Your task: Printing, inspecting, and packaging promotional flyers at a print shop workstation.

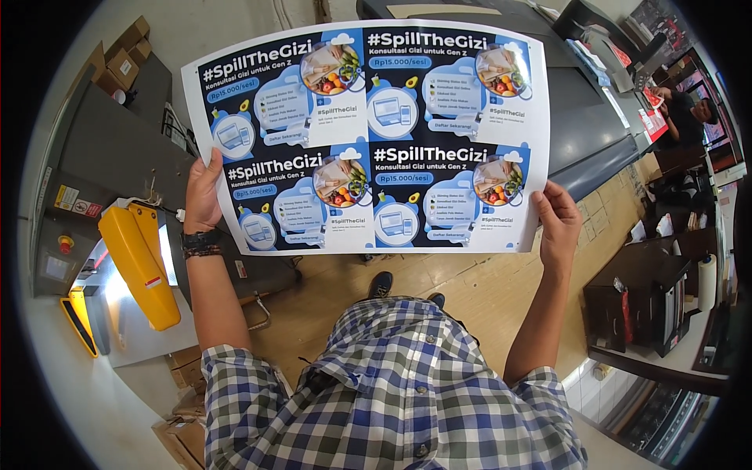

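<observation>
Held up in front of me is a large printed sheet [368, 145], white-edged, bearing the same blue and dark flyer design several times over in a grid. My left hand [204, 196] pinches its left edge low down, thumb on the printed face and the other fingers behind. Dark bracelets circle that wrist. On the opposite side, my right hand [558, 219] grips the lower right edge, its fingers partly curled round the margin. The sheet stays spread between both hands, its top edge bowed slightly.
At left stands a grey machine [102, 149] with a yellow arm-like cover [141, 266] and a red button [66, 244]. A dark-topped machine [587, 117] lies beyond the sheet. Cardboard boxes [125, 63] sit far left. Another person [689, 113] is at the right, near a dark desk cabinet [627, 290].
</observation>
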### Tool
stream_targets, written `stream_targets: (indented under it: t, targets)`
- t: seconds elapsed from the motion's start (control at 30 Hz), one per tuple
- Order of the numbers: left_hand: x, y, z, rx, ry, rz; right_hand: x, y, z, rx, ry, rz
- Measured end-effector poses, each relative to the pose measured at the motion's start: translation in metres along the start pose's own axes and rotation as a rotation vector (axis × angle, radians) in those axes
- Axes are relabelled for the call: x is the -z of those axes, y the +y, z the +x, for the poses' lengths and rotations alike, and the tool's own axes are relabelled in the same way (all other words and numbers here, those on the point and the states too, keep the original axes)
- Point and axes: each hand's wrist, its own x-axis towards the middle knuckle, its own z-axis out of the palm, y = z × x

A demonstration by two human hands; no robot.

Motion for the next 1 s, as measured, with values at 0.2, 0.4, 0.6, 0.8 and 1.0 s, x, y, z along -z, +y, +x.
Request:
stream_targets:
  t: [0.2, 0.4, 0.6, 0.8, 1.0]
  targets:
    - [0.001, -0.006, 0.0, 0.047, 0.071, 0.007, 0.0, -0.002, 0.001, -0.049, -0.035, -0.017]
    - [0.001, -0.048, -0.019, 0.197, 0.182, 0.001, 0.043, -0.047, -0.019, 0.047, -0.136, -0.202]
    - [0.028, -0.098, -0.052, 0.175, 0.34, 0.026, 0.061, -0.077, -0.109, 0.081, -0.079, -0.233]
    - [0.11, -0.209, -0.023, 0.327, 0.622, 0.16, 0.006, -0.01, -0.079, -0.105, -0.151, -0.219]
    - [0.098, -0.237, -0.002, 0.4, 0.59, 0.21, 0.004, 0.0, -0.093, -0.16, -0.098, -0.245]
